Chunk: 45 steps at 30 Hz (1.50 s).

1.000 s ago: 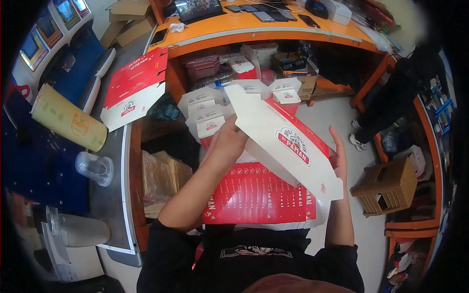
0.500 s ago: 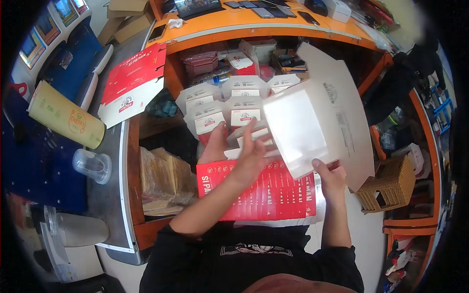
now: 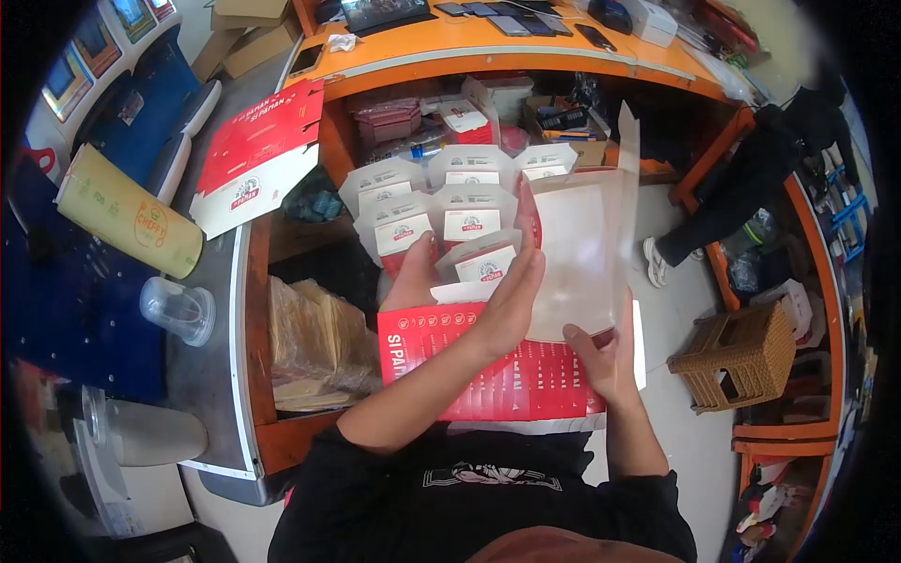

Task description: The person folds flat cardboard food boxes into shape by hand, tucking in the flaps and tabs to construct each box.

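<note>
A partly folded carton (image 3: 577, 253), its pale inside facing me, stands tilted above my lap. My right hand (image 3: 601, 357) grips its lower edge, thumb on the inside. Pressed flat against the carton's left side is my left hand (image 3: 511, 305), fingers extended upward. Beneath both hands, a fanned stack of flat red cartons (image 3: 479, 385) lies across my lap. Just beyond, several folded red and white boxes (image 3: 471, 225) stand close together with raised flaps. A bare foot or knee (image 3: 410, 277) shows beside them.
An orange desk (image 3: 450, 56) with phones spans the back. At left, a grey table (image 3: 225, 347) holds a flat red carton (image 3: 258, 141), a yellow cup (image 3: 131, 211) and clear cups. A brown woven house (image 3: 737, 361) is at right. Another person's leg and shoe (image 3: 655, 263) show behind.
The carton has turned from its printed outside to its pale inside, and its side is now folded upright. My left hand has moved right onto it. The other person's shoe has shifted.
</note>
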Motion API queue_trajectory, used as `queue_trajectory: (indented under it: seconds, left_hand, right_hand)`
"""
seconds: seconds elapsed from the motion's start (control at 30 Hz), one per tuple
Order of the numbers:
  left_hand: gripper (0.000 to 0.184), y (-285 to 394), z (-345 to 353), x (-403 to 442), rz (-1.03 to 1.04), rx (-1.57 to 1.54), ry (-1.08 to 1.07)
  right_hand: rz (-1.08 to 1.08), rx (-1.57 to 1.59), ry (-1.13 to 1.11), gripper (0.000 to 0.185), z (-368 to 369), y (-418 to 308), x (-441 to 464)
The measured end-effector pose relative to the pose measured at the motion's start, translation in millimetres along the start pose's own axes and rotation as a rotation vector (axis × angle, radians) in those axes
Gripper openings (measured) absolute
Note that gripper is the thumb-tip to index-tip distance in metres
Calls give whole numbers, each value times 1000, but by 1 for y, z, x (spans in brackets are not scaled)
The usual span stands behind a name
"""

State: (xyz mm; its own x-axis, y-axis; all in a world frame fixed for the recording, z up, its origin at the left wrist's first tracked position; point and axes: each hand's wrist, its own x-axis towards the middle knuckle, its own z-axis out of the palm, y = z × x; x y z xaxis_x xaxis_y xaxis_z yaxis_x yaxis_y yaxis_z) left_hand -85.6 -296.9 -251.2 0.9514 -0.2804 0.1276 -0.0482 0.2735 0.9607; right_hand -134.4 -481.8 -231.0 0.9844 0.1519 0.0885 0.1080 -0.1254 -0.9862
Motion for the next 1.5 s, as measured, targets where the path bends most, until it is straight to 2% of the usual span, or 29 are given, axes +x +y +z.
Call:
queue_trajectory:
  seconds: [0.07, 0.1, 0.17, 0.3, 0.4, 0.5, 0.53, 0.57, 0.67, 0.7, 0.8, 0.87, 0.93, 1.0, 1.03, 1.07, 1.1, 1.2, 1.27, 1.37, 1.43, 1.47, 1.5]
  left_hand:
    - [73, 3, -3, 7, -54, -45, -6]
    - [80, 24, 2, 4, -149, -106, 17]
    - [82, 20, -7, 8, -195, -170, -12]
    - [84, 16, -6, 9, -196, -214, -16]
    - [78, 15, -7, 11, -228, -350, 25]
    - [76, 9, -5, 8, -7, -225, 54]
    - [76, 8, -4, 8, -7, -244, 124]
    - [77, 8, -3, 10, -6, -263, 195]
    - [79, 19, -5, 15, -19, -237, 395]
    - [81, 23, -7, 18, -24, -214, 458]
    - [78, 26, -3, 27, 187, -1, 530]
    - [80, 34, 12, 29, 206, 92, 451]
    - [82, 46, 33, 29, 214, 149, 346]
    - [83, 63, 48, 27, 177, 359, 253]
    - [83, 64, 54, 27, 173, 245, 201]
    - [84, 65, 55, 28, 155, 287, 148]
    - [84, 66, 56, 30, 138, 328, 95]
    - [75, 51, 48, 43, 118, 477, -81]
    - [69, 17, 32, 67, 73, 636, -188]
    - [62, -29, 12, 91, 107, 901, -425]
    - [61, -45, 10, 108, -6, 713, -693]
    - [60, -49, 12, 113, -65, 612, -824]
    - [55, -47, 17, 115, -224, 646, -861]
  right_hand:
    - [-36, 9, 19, 87, -2, 0, 0]
    - [-66, 34, 26, 87, -5, -1, 0]
    - [-184, 46, 27, 89, -4, -11, 2]
    - [-155, 45, 64, 92, 0, -17, 0]
    - [-16, 81, 68, 89, -13, 5, -5]
    - [156, 256, 119, 74, -28, 31, -11]
    - [231, 313, 142, 72, -30, 34, -14]
    - [182, 333, 236, 65, -27, 35, -18]
    - [144, 232, 321, 60, -24, 18, -20]
    - [120, 57, 436, 53, -19, 5, -26]
    - [100, -693, 232, 47, -36, 0, -55]
    - [-176, -798, 290, 47, -30, -10, -62]
    - [-591, -1013, 352, 48, -25, -29, -48]
    - [-557, -1081, 257, 43, -29, -41, -35]
    - [-525, -1101, 178, 41, -39, -41, -30]
    - [-495, -1121, 97, 40, -51, -39, -27]
    - [-555, -1083, -24, 34, -66, -33, -25]
    - [-287, -640, 90, 26, -80, -7, -41]
    - [-263, -587, 156, 21, -88, -2, -56]
    - [-229, -494, 231, 18, -116, 50, -90]
    - [-264, -484, 204, 16, -131, 92, -116]
    - [-195, -411, 188, 15, -129, 101, -128]
    - [-125, -338, 173, 15, -125, 107, -139]
